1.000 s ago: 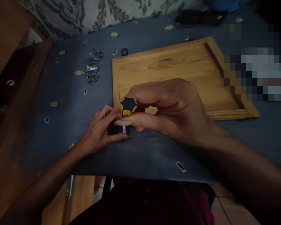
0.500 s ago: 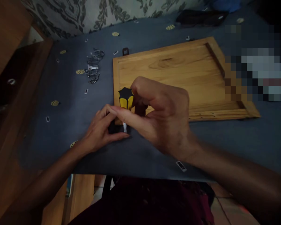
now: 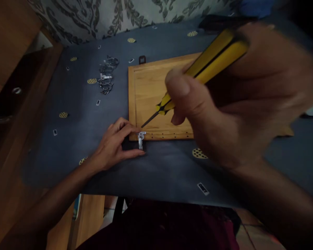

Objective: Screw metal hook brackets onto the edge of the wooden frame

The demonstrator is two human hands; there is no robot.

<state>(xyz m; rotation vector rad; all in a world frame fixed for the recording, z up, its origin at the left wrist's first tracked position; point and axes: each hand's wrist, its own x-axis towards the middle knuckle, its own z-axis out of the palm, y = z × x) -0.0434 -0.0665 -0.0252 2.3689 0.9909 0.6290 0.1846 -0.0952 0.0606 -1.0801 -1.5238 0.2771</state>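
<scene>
My right hand (image 3: 240,104), raised close to the camera, grips a screwdriver (image 3: 214,57) with a yellow and black handle. Its dark shaft slants down to the left, the tip just above a small silver metal hook (image 3: 141,140). That hook stands at the near left corner of a framed wooden panel (image 3: 151,86), its curved part hanging over the front edge. Thumb and fingers of my left hand (image 3: 111,144) steady the hook from the left. Several small dark holes run along the panel's front rail, and my right hand covers much of the panel's right side.
Several similar metal hooks (image 3: 106,78) lie in a loose pile left of the panel. A dark metal loop (image 3: 142,59) juts from the panel's back edge. Behind, a black case (image 3: 224,22) rests on the blue patterned tablecloth (image 3: 75,139). Wooden furniture (image 3: 13,114) borders the left side.
My right hand has lifted the screwdriver off the hook, moving up and to the right and tilting it from upright to slanted. My left hand stays at the hook.
</scene>
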